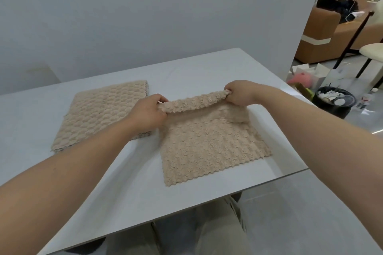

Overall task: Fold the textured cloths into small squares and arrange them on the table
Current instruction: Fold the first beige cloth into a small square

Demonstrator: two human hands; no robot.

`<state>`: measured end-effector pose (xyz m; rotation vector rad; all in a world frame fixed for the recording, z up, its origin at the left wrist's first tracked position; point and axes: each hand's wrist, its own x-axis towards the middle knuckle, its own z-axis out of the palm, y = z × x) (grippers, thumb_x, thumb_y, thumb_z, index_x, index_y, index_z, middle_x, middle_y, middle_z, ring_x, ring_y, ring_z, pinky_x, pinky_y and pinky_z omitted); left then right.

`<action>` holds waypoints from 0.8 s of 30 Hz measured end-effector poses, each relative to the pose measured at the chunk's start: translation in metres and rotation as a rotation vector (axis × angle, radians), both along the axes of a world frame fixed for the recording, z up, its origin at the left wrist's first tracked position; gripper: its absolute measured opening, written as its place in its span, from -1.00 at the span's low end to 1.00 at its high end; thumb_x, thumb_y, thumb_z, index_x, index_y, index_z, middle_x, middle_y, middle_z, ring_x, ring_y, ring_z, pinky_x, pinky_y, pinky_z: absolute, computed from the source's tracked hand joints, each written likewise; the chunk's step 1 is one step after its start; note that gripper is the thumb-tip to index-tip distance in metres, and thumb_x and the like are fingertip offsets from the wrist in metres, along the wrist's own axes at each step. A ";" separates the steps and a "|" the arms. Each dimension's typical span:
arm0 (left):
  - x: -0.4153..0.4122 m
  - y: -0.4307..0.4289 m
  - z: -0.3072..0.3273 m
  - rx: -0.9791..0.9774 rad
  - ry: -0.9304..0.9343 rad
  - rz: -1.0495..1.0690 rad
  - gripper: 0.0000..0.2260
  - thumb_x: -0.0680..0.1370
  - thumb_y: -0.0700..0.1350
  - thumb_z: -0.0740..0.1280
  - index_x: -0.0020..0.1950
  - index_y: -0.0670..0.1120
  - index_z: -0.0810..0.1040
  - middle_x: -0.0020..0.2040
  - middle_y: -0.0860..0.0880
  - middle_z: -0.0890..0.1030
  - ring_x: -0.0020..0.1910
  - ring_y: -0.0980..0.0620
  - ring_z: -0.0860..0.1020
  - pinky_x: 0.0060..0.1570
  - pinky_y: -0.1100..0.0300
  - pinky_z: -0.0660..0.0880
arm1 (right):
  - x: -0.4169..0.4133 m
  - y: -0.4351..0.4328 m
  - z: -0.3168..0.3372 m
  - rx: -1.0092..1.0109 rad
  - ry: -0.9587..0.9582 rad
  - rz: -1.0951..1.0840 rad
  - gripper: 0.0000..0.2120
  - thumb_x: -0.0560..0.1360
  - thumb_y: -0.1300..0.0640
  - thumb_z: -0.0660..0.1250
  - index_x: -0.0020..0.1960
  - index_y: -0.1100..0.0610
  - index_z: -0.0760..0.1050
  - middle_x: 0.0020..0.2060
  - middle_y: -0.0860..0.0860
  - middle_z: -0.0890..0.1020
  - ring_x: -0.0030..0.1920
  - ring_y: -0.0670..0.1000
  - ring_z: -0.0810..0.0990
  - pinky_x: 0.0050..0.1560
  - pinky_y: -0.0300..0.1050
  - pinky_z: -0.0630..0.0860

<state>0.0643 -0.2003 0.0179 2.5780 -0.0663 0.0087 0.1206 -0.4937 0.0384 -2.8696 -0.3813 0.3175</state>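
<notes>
A beige textured cloth [209, 145] lies on the white table [128, 188] in front of me, its near scalloped edge flat and its far edge lifted off the surface. My left hand [149, 114] pinches the far left corner of that edge. My right hand [238, 93] pinches the far right corner, so the raised edge stretches between them. A second beige textured cloth [99, 114] lies folded flat to the left, partly under my left forearm.
The table's right edge runs close beside the cloth, its near edge just below it. A grey wall stands behind the table. To the right on the floor are a black bin [333, 101], boxes, a chair and a brown sofa [339, 33].
</notes>
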 end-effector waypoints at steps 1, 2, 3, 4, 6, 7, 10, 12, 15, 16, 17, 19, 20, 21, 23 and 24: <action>0.002 -0.001 0.003 -0.010 -0.007 0.005 -0.77 0.54 -0.16 0.35 0.17 0.05 0.56 -0.03 0.08 0.61 -0.10 0.12 0.57 -0.26 0.23 0.43 | 0.001 0.001 0.000 -0.044 -0.040 -0.001 -0.85 0.61 0.14 0.19 -0.09 0.17 0.46 -0.18 0.05 0.54 -0.07 0.15 0.52 -0.11 -0.03 0.44; 0.004 -0.002 0.005 -0.010 -0.021 0.008 -0.83 0.55 -0.14 0.35 0.11 0.04 0.59 -0.07 0.09 0.62 -0.10 0.10 0.57 -0.27 0.23 0.41 | 0.001 0.003 -0.001 -0.084 -0.070 -0.009 -0.84 0.62 0.12 0.19 -0.08 0.16 0.46 -0.14 0.06 0.55 -0.04 0.16 0.51 -0.07 -0.02 0.45; 0.006 -0.002 0.007 0.002 -0.036 0.009 -0.89 0.56 -0.11 0.35 0.04 0.04 0.62 -0.12 0.09 0.63 -0.14 0.09 0.57 -0.29 0.22 0.38 | 0.001 0.004 -0.001 -0.112 -0.099 -0.017 -0.82 0.62 0.10 0.19 -0.11 0.14 0.43 -0.13 0.05 0.54 -0.04 0.16 0.51 -0.06 0.00 0.47; 0.006 -0.003 0.009 0.018 -0.047 0.010 -0.91 0.58 -0.09 0.33 -0.02 0.04 0.64 -0.18 0.09 0.63 -0.19 0.08 0.56 -0.31 0.21 0.35 | 0.000 0.005 -0.002 -0.134 -0.125 -0.032 -0.80 0.61 0.08 0.18 -0.16 0.12 0.39 -0.15 0.04 0.53 -0.06 0.14 0.52 -0.10 0.00 0.47; 0.007 -0.004 0.010 0.040 -0.064 0.023 -0.83 0.58 -0.12 0.30 -0.15 0.04 0.63 -0.26 0.07 0.62 -0.28 0.04 0.53 -0.36 0.21 0.31 | -0.001 0.008 -0.005 -0.183 -0.197 -0.063 -0.78 0.60 0.03 0.17 -0.17 0.11 0.37 -0.11 0.05 0.52 -0.09 0.13 0.53 -0.16 0.00 0.45; 0.007 -0.004 0.010 0.042 -0.072 0.035 -0.81 0.57 -0.14 0.29 -0.19 0.04 0.63 -0.28 0.06 0.62 -0.29 0.03 0.52 -0.37 0.22 0.31 | -0.001 0.009 -0.007 -0.211 -0.243 -0.076 -0.78 0.60 0.00 0.17 -0.12 0.13 0.40 -0.05 0.06 0.51 -0.06 0.13 0.51 -0.14 0.00 0.43; 0.004 -0.006 0.008 0.030 -0.100 0.079 -0.79 0.56 -0.19 0.30 -0.05 0.04 0.71 -0.21 0.08 0.65 -0.24 0.09 0.57 -0.32 0.28 0.37 | -0.002 0.007 -0.016 -0.301 -0.326 -0.091 -0.67 0.61 -0.10 0.17 0.21 0.09 0.48 0.16 0.12 0.47 0.18 0.19 0.44 0.02 0.06 0.40; 0.000 -0.008 0.005 0.001 -0.116 0.103 -0.77 0.56 -0.22 0.31 0.06 0.01 0.73 -0.18 0.10 0.66 -0.22 0.09 0.62 -0.25 0.27 0.41 | -0.001 0.003 -0.024 -0.317 -0.356 -0.101 -0.61 0.61 -0.13 0.15 0.33 0.04 0.47 0.28 0.14 0.42 0.29 0.22 0.35 0.16 0.10 0.41; -0.009 -0.011 -0.003 -0.174 -0.081 0.148 -0.73 0.59 -0.30 0.27 0.09 -0.01 0.69 -0.06 0.06 0.69 -0.40 0.04 0.68 -0.31 0.16 0.61 | -0.004 -0.002 -0.032 -0.300 -0.338 -0.126 -0.60 0.65 -0.12 0.11 0.42 0.00 0.42 0.37 0.15 0.34 0.31 0.23 0.34 0.18 0.11 0.41; -0.012 -0.011 -0.007 -0.252 -0.062 0.168 -0.72 0.60 -0.31 0.26 0.11 -0.01 0.67 0.03 0.04 0.68 -0.39 0.01 0.70 -0.31 0.09 0.65 | -0.006 -0.003 -0.035 -0.279 -0.318 -0.132 -0.61 0.66 -0.11 0.11 0.41 0.01 0.40 0.35 0.15 0.34 0.25 0.23 0.40 0.10 0.10 0.43; -0.015 -0.011 -0.012 -0.315 -0.055 0.180 -0.71 0.61 -0.32 0.25 0.10 0.01 0.66 0.08 0.02 0.68 -0.35 -0.02 0.72 -0.31 0.07 0.66 | -0.009 -0.004 -0.037 -0.237 -0.299 -0.137 -0.63 0.67 -0.10 0.12 0.40 0.02 0.39 0.33 0.15 0.35 0.15 0.23 0.48 0.00 0.07 0.46; -0.022 -0.011 -0.022 -0.390 -0.089 0.184 -0.70 0.57 -0.31 0.29 0.03 0.07 0.68 0.06 0.02 0.71 -0.23 -0.02 0.74 -0.15 0.08 0.67 | -0.018 -0.005 -0.042 -0.092 -0.275 -0.146 -0.66 0.67 -0.05 0.13 0.40 0.02 0.37 0.28 0.14 0.38 -0.03 0.23 0.55 -0.09 0.04 0.51; -0.026 -0.011 -0.027 -0.399 -0.116 0.188 -0.73 0.55 -0.28 0.33 0.01 0.08 0.70 0.02 0.04 0.72 -0.16 0.02 0.73 -0.02 0.07 0.65 | -0.022 -0.005 -0.045 -0.018 -0.278 -0.156 -0.66 0.66 -0.01 0.12 0.40 0.01 0.38 0.27 0.13 0.41 -0.03 0.23 0.56 -0.06 0.05 0.54; -0.031 -0.012 -0.030 -0.390 -0.142 0.190 -0.78 0.53 -0.22 0.38 0.02 0.08 0.72 -0.04 0.08 0.73 -0.11 0.09 0.70 0.06 0.10 0.62 | -0.027 -0.006 -0.048 0.056 -0.287 -0.175 -0.66 0.65 0.02 0.13 0.41 -0.01 0.39 0.26 0.12 0.44 0.01 0.23 0.57 -0.02 0.07 0.55; -0.045 -0.016 -0.036 -0.379 -0.174 0.189 -0.83 0.54 -0.16 0.42 0.03 0.09 0.72 -0.16 0.16 0.68 -0.23 0.27 0.59 -0.08 0.34 0.53 | -0.039 -0.007 -0.053 0.242 -0.286 -0.240 -0.65 0.61 0.09 0.15 0.37 -0.03 0.45 0.22 0.08 0.52 0.07 0.19 0.58 0.05 0.07 0.55; -0.052 -0.019 -0.039 -0.383 -0.189 0.180 -0.82 0.55 -0.16 0.42 0.04 0.10 0.71 -0.23 0.18 0.64 -0.34 0.28 0.52 -0.24 0.44 0.44 | -0.045 -0.008 -0.056 0.366 -0.282 -0.277 -0.66 0.59 0.12 0.17 0.33 -0.03 0.50 0.17 0.05 0.57 0.05 0.15 0.60 0.06 0.06 0.56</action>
